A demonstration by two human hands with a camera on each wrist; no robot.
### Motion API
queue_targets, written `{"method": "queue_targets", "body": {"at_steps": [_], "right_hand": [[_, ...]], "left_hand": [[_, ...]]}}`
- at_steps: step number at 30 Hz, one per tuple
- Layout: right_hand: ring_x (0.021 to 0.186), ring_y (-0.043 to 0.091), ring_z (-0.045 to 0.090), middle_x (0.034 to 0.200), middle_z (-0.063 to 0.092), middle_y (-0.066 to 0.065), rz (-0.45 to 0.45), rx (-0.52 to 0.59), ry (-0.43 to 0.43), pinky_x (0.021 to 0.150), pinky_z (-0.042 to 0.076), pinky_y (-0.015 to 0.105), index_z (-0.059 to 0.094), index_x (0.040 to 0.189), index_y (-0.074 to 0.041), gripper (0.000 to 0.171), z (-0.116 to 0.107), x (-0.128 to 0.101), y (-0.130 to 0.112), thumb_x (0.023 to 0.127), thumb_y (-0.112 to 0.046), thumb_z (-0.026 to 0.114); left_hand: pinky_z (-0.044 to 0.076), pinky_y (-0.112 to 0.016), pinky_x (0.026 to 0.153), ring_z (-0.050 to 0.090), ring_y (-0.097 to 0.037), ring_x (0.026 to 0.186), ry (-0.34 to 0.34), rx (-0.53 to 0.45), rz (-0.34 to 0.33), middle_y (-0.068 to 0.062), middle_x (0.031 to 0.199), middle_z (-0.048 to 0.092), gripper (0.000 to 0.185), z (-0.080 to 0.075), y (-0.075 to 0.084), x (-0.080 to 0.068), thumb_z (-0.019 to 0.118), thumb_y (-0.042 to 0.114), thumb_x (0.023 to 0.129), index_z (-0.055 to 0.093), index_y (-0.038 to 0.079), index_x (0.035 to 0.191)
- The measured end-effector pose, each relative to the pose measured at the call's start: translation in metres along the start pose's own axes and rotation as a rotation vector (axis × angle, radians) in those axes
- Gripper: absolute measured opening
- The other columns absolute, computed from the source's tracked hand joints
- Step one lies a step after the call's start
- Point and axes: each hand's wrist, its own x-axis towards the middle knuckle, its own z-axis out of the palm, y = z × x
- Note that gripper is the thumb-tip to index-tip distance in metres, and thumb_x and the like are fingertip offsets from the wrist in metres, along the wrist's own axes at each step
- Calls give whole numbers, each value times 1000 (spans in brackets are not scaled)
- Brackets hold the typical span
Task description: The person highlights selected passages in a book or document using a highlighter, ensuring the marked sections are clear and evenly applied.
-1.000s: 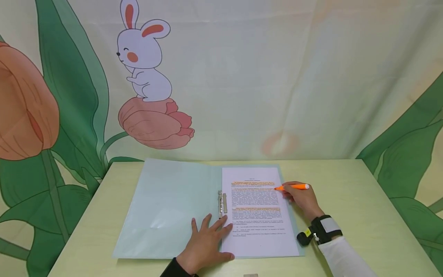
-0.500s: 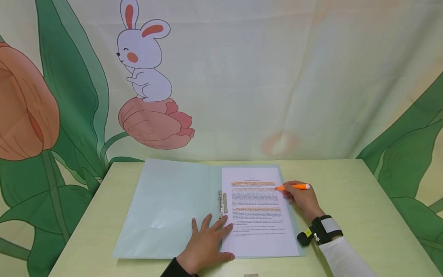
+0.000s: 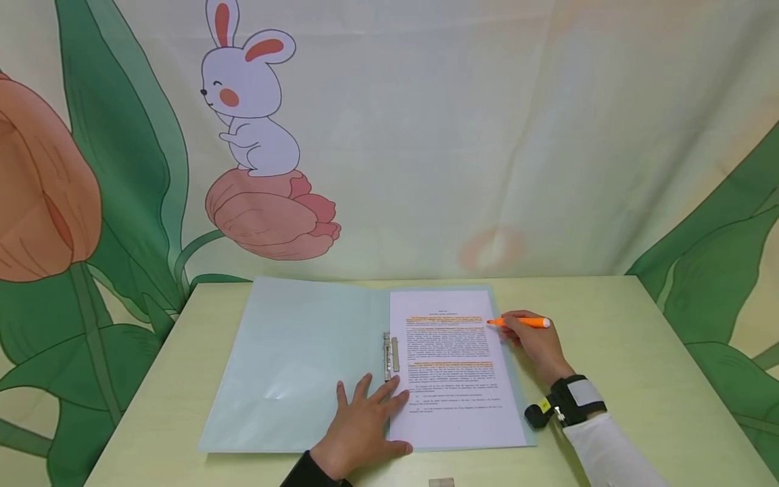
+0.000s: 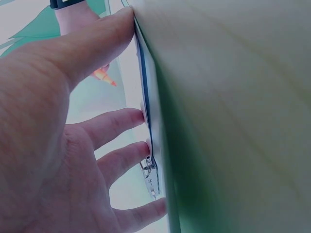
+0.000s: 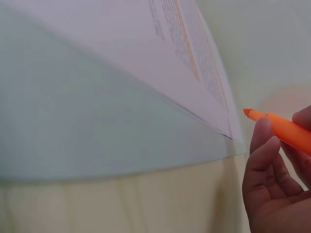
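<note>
My right hand (image 3: 535, 341) grips the orange highlighter (image 3: 522, 322), tip at the page (image 3: 453, 368) edge. My left hand (image 3: 364, 427) lies flat, fingers (image 3: 389, 396) straight, pinning the folder (image 3: 292, 365). Advised: keep that pressure, draw strokes level along each line.

Left hand (image 3: 363, 427) lies flat, fingers spread; right hand (image 3: 535, 343) is curled in a pinch.

- Orange highlighter (image 3: 522, 322): gripped in the right hand (image 3: 535, 345), tip pointing left at the page's edge.
- Printed page (image 3: 453, 368): flat in an open folder (image 3: 292, 365), under the left hand's (image 3: 364, 429) fingertips.
</note>
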Motion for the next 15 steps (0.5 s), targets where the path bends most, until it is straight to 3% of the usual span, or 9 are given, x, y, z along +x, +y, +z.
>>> {"method": "queue_targets", "body": {"at_steps": [15], "right_hand": [[92, 21, 69, 108, 73, 11, -58, -11, -22, 77, 54, 21, 66, 122, -8, 43, 1, -10, -20, 94, -40, 64]], "left_hand": [[15, -83, 103, 31, -47, 142, 3, -10, -4, 1, 156, 41, 83, -1, 1, -1, 73, 67, 73, 52, 29, 143]]}}
